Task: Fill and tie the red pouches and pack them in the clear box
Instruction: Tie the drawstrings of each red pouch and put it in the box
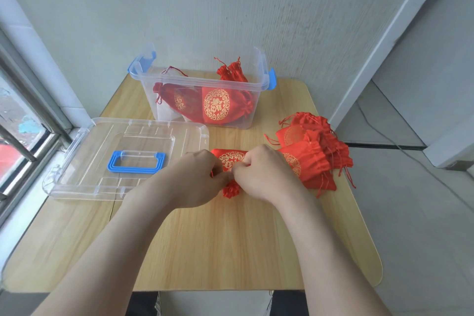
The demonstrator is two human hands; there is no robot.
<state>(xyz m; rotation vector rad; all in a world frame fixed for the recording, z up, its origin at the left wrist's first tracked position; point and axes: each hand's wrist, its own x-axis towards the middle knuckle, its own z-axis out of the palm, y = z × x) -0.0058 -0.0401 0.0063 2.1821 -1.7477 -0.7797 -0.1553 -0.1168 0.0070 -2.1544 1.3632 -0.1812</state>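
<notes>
A red pouch (230, 159) with a gold emblem lies on the wooden table (218, 238) between my hands, its gathered mouth (231, 191) pointing toward me. My left hand (195, 179) and my right hand (264, 174) meet over its neck, each pinching the drawstring with curled fingers. The clear box (205, 77) with blue latches stands at the back and holds several tied red pouches (218, 106). A pile of more red pouches (315, 151) lies just right of my right hand.
The box's clear lid (123, 159) with a blue handle lies flat at the left, touching the window sill. A wall runs behind the table. A window with bars is at the far left. The floor drops away past the table's right edge.
</notes>
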